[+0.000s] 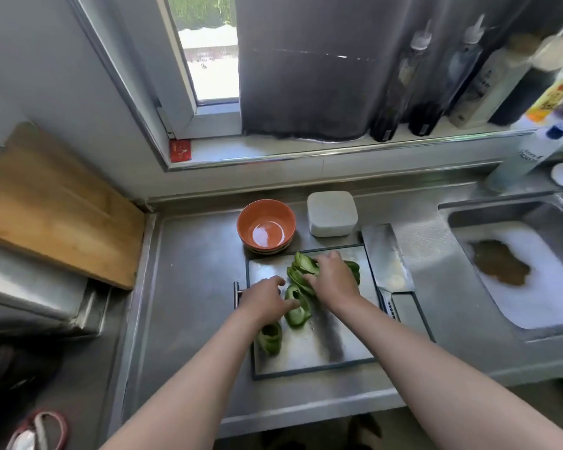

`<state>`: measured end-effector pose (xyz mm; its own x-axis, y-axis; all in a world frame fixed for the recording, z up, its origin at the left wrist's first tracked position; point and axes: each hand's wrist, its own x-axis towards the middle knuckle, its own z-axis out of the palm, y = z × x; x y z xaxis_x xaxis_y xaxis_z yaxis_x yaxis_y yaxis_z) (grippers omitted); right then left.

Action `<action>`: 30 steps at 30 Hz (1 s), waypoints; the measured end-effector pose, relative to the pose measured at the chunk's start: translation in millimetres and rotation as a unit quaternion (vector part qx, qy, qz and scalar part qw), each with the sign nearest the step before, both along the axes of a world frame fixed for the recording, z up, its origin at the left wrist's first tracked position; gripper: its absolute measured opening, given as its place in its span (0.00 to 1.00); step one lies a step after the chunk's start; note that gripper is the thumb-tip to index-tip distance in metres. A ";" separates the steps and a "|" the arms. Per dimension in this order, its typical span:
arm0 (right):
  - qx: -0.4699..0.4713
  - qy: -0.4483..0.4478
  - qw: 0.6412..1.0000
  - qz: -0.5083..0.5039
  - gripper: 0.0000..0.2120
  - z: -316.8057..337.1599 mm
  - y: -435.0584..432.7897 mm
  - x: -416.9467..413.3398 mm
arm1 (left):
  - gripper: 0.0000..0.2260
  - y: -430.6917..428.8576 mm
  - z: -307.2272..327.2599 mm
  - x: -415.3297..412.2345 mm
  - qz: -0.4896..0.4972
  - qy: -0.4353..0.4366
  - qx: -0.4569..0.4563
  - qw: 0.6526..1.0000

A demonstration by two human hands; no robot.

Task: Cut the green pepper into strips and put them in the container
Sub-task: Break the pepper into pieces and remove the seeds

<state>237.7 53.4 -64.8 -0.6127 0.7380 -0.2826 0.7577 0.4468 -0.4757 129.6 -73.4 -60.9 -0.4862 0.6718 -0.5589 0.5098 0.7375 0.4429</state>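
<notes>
Several green pepper strips (298, 309) lie on a steel cutting board (319, 345). My right hand (333, 277) curls over a bunch of strips (301, 266) at the board's far end and grips them. My left hand (264, 300) rests on the board's left side, its fingers touching a strip near the middle. One loose strip (270, 337) lies below my left wrist. An orange bowl (266, 226) and a white lidded container (332, 213) stand just behind the board. A cleaver (387, 261) lies flat to the right of the board.
A wooden cutting board (56, 206) leans at the left. A sink (517, 271) with a white board inside is at the right. Bottles (436, 79) line the window sill behind. A spray bottle (527, 157) stands by the sink.
</notes>
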 end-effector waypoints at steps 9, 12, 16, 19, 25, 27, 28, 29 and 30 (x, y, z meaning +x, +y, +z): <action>0.155 0.090 0.978 0.110 0.16 -7.3 -3.1 13.9 | 0.27 1.0 -18.7 -7.0 -0.032 0.030 -0.001 0.999; 0.160 0.080 0.971 0.160 0.07 -9.1 -19.2 22.2 | 0.27 0.4 -22.0 -9.6 -0.040 0.016 0.012 0.999; 0.090 -0.096 0.973 0.190 0.17 -10.5 -38.6 26.8 | 0.28 -0.2 -21.6 -10.1 -0.039 -0.016 0.015 0.999; 0.029 -0.074 0.988 0.130 0.15 -13.8 -42.2 25.7 | 0.22 1.3 -18.8 -10.4 -0.017 -0.059 0.042 0.997; -0.080 0.064 0.995 -0.001 0.09 -3.0 -32.4 41.7 | 0.16 7.9 -5.8 -4.4 -0.014 -0.127 0.116 0.985; -0.106 0.114 0.987 -0.027 0.07 7.3 -22.4 52.2 | 0.16 15.5 1.9 2.0 -0.003 -0.149 0.147 0.978; -0.114 0.134 0.984 -0.033 0.06 12.9 -16.6 58.6 | 0.16 20.4 7.0 7.0 0.001 -0.164 0.165 0.973; -0.119 0.149 0.981 -0.039 0.04 18.8 -10.3 65.7 | 0.16 26.2 11.6 12.7 0.005 -0.182 0.183 0.966; -0.122 0.162 0.978 -0.045 0.03 24.2 -3.3 73.6 | 0.15 32.9 16.1 19.3 0.009 -0.199 0.202 0.959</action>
<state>311.2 50.1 -40.6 -0.6342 0.7283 -0.2594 0.5810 0.2276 -0.7815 149.0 -40.5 -44.9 -0.3027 0.8655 -0.3990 0.2299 0.4726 0.8507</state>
